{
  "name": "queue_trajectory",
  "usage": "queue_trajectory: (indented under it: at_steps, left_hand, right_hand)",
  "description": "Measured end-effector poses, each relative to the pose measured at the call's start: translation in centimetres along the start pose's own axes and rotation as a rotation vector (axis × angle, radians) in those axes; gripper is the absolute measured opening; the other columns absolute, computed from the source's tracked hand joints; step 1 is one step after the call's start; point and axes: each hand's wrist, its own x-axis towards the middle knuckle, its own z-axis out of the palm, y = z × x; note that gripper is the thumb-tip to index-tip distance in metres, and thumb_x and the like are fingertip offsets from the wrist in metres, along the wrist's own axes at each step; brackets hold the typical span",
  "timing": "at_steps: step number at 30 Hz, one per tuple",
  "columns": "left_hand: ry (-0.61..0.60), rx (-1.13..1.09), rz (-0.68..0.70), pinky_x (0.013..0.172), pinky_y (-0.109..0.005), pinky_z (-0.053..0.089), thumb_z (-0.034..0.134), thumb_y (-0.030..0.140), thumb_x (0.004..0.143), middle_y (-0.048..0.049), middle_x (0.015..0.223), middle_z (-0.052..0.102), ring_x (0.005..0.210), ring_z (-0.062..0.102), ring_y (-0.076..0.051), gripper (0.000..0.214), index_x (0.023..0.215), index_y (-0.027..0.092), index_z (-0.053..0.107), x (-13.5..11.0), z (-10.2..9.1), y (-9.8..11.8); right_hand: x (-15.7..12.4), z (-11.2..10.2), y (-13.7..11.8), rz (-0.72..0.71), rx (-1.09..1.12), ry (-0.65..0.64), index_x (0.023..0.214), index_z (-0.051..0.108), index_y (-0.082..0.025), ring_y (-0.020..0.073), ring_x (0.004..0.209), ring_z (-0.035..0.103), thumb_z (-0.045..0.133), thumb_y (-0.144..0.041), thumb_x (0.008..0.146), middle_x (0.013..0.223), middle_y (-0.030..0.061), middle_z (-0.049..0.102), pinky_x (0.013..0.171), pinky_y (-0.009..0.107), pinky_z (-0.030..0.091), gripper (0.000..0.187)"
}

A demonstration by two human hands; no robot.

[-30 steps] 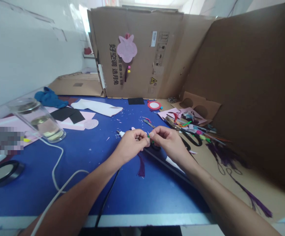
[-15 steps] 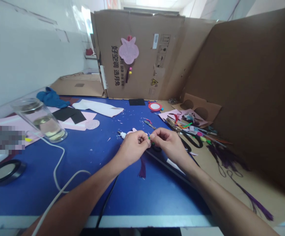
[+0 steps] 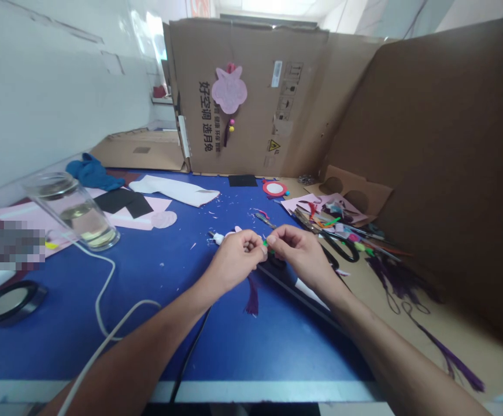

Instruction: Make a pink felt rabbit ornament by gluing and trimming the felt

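My left hand (image 3: 238, 258) and my right hand (image 3: 298, 249) meet fingertip to fingertip above the blue table. A small green bead (image 3: 265, 244) shows between them, pinched by my right thumb and finger. Beneath my left hand hangs a purple tassel (image 3: 252, 299); its upper end disappears into the closed left fingers. Just behind the left hand are a white-and-metal tool tip (image 3: 217, 237) and a bit of pink paper (image 3: 237, 229), both partly covered. Large black-handled scissors (image 3: 340, 245) lie beyond my right hand.
A glass of liquid (image 3: 89, 222), black tape (image 3: 11, 303) and a white cable (image 3: 99, 289) are on the left. More purple tassels (image 3: 401, 277) and coloured bits lie right. A cardboard panel (image 3: 255, 138) bearing a pink paper shape (image 3: 229, 91) stands at the back.
Both hands stay nearly in place, fingers still together. The green bead shows slightly more between the fingertips. The whole view has shifted very slightly.
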Motion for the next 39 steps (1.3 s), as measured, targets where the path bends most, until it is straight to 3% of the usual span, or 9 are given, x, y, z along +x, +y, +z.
queue_trajectory:
  at_steps: [11, 17, 30, 39]
  left_hand:
    - [0.011, -0.028, -0.061, 0.054, -0.023, 0.043, 0.068, 0.026, 0.076, 0.0031, 0.062, 0.062, 0.053, 0.055, -0.011, 0.008, 0.074, 0.021, 0.061, -0.13, -0.06, 0.69]
    - [0.006, 0.011, -0.051, 0.053, -0.023, 0.042, 0.068, 0.032, 0.079, 0.0023, 0.062, 0.062, 0.053, 0.053, -0.011, 0.016, 0.071, 0.021, 0.06, -0.06, -0.01, 0.58]
    - [-0.017, -0.001, -0.053, 0.054, -0.024, 0.042, 0.069, 0.032, 0.079, 0.0026, 0.064, 0.062, 0.054, 0.053, -0.011, 0.016, 0.073, 0.021, 0.06, 0.09, -0.05, 0.15]
    - [0.049, 0.362, 0.123, 0.057, -0.027, 0.032, 0.063, 0.019, 0.078, 0.0043, 0.06, 0.054, 0.058, 0.046, -0.013, 0.016, 0.063, 0.022, 0.055, -0.04, -0.4, 0.35]
  right_hand:
    - [0.01, 0.04, 0.15, 0.015, 0.042, -0.02, 0.079, 0.067, -0.021, 0.0136, 0.06, 0.049, 0.081, -0.056, 0.083, 0.067, -0.002, 0.063, 0.058, 0.028, 0.038, 0.038]
    - [-0.16, 0.38, -0.01, 0.016, 0.061, -0.092, 0.082, 0.069, -0.02, 0.0139, 0.06, 0.053, 0.083, -0.054, 0.083, 0.07, -0.0009, 0.068, 0.059, 0.028, 0.04, 0.037]
    - [-0.12, 0.28, 0.4, -0.011, 0.038, -0.087, 0.08, 0.07, -0.021, 0.0147, 0.06, 0.052, 0.079, -0.051, 0.086, 0.069, -0.0002, 0.068, 0.058, 0.029, 0.039, 0.032]
    - [-0.9, 0.42, 0.11, -0.125, -0.249, -0.031, 0.079, 0.071, -0.021, 0.0161, 0.065, 0.052, 0.071, -0.04, 0.092, 0.068, -0.0014, 0.064, 0.062, 0.03, 0.037, 0.023]
